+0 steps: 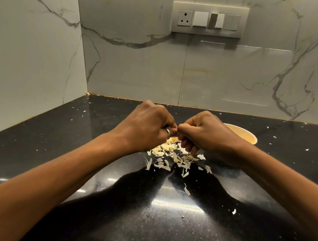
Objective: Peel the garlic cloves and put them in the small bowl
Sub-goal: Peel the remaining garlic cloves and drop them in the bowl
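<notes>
A black speckled polished stone countertop [61, 133] carries a loose heap of pale yellowish papery garlic skins [172, 158] at its middle, with single curled strips straying from the heap toward five and six o'clock. A small round cream-yellow bowl [245, 136] stands on the stone near the heap, at about two o'clock from it. Tiny white flakes [234, 211] lie scattered farther out at ten, three and five o'clock.

1. My table [43, 142] is glossy black stone with pale flecks, and it runs to the walls at 12 and 9 o'clock.
2. The back wall [138, 69] at 12 o'clock is white marble tile with grey veins. The side wall [32, 58] at 9 o'clock matches it.
3. A switch panel [209, 19] with a socket [185, 18] sits high at 1 o'clock.
4. A bright streak of reflected light [177, 204] lies on the table at 6 o'clock.
</notes>
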Available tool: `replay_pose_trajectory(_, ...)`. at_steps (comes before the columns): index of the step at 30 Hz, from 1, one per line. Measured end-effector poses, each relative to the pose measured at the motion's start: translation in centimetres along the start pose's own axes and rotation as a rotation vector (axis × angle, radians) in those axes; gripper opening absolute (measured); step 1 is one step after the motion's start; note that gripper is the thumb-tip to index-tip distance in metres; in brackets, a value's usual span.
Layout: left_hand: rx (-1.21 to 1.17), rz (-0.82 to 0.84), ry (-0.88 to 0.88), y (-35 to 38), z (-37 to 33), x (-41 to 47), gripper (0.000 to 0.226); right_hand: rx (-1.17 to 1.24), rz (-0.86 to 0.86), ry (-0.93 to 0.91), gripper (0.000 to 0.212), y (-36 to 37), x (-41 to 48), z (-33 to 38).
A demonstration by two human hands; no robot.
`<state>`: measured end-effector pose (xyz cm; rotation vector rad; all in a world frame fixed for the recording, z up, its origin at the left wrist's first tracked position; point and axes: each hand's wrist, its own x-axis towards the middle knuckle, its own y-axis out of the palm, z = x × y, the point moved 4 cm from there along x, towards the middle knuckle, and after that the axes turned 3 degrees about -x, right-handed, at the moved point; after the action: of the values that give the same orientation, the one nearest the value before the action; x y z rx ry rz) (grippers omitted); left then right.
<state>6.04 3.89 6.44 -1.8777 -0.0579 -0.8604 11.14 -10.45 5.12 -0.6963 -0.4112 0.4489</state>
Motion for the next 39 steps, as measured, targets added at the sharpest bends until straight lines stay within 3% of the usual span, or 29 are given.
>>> replay_pose_trajectory(9,-0.104,-0.029,-0.154,-0.1,1.3,0.1,0.018,0.103,-0.021,0.003,0.013,-1.0,0.1,0.2)
replay_pose_trajectory(15,-0.127,-0.020,-0.155,0.2,1.2,0.1,0.016,0.297,0.025,0.050,0.015,-0.9,0.1,0.2)
replay_pose_trajectory(26,-0.127,-0.055,-0.108,0.4,1.0,0.1,0.019,0.152,0.022,0.068,0.023,-0.5,0.3,-0.2)
replay_pose_trajectory(33,-0.152,-0.057,-0.142,0.3,1.1,0.1,0.015,0.334,0.067,0.109,0.023,-0.3,0.1,-0.1)
replay_pose_trajectory(39,-0.252,-0.003,-0.243,0.9,0.9,-0.1,0.018,0.312,0.009,0.109,0.016,-0.5,0.4,-0.3)
